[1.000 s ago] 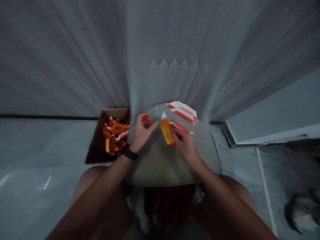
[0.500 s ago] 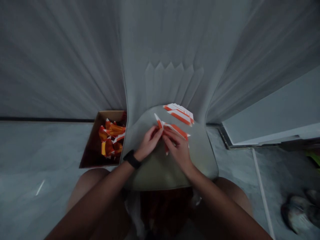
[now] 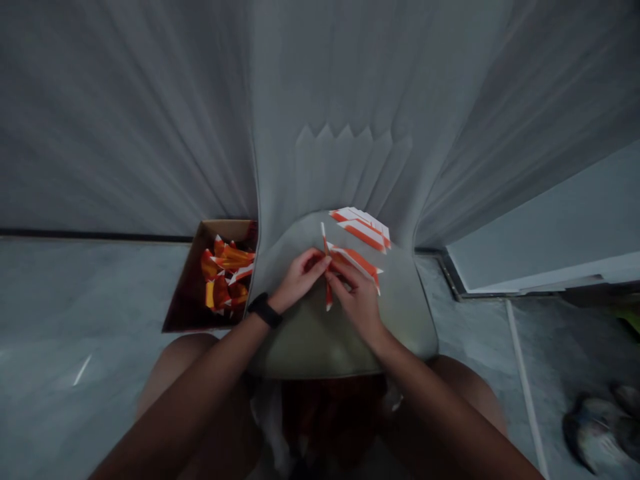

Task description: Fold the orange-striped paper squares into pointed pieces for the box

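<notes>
My left hand (image 3: 300,280) and my right hand (image 3: 356,299) meet at their fingertips, pinching a narrow orange-and-white paper strip (image 3: 327,297) that stands upright between them. A wider striped paper strip (image 3: 357,263) runs from under my right fingers toward the right. Just beyond the hands lies a stack of white paper strips with orange stripes (image 3: 361,229), untouched. All of this sits on a rounded pale olive seat (image 3: 320,343) across my lap.
To the left stands an open cardboard box (image 3: 190,293) holding several folded orange-and-yellow paper pieces (image 3: 223,273). Grey pleated fabric (image 3: 340,167) rises behind the seat. A black watch (image 3: 265,310) circles my left wrist. Shoes (image 3: 593,430) lie on the floor at lower right.
The wide orange-yellow piece has become a thin upright strip. My hands have closed together around it, and the view has shifted slightly.
</notes>
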The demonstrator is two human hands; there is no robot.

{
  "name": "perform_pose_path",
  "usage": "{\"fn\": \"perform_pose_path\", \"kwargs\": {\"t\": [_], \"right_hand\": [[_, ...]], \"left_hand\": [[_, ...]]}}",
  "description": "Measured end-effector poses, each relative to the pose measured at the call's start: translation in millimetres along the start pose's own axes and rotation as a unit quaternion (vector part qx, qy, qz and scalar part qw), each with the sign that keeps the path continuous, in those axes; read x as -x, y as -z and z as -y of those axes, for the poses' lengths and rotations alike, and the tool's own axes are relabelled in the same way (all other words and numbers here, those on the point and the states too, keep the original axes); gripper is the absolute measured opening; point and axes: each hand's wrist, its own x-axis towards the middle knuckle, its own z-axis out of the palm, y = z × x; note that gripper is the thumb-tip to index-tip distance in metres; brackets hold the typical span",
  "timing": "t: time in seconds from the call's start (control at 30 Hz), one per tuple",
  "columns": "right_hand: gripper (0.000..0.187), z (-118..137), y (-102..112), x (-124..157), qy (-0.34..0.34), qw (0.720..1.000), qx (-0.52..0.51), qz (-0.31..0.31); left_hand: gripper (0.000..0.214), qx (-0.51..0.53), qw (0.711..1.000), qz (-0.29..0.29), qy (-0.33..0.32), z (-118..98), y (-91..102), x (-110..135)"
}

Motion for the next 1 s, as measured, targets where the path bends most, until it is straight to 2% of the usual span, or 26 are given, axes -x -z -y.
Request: {"fn": "perform_pose_path", "kwargs": {"t": [0.33,0.77,0.9,1.0], "right_hand": [[0.044,-4,-2,2,-0.038,0.997,-0.07,0.023],[0.04,-3,-1,2,-0.025,0.997,-0.07,0.02],[0.047,-8,-4,2,-0.031,0.996,-0.085,0.005],[0.042,-12,-4,2,-0.03,0.998,-0.062,-0.006]], "left_hand": [[0.043,-0.005,1.0,0.002,-0.001,-2,4.8,0],[0.044,-0.024,1.0,-0.001,0.0,-5,3.8,-1],[0.042,-0.023,1.0,0.015,-0.005,-5,1.9,1],[0.042,-0.026,0.999,0.024,-0.002,-4,0.6,0]]}}
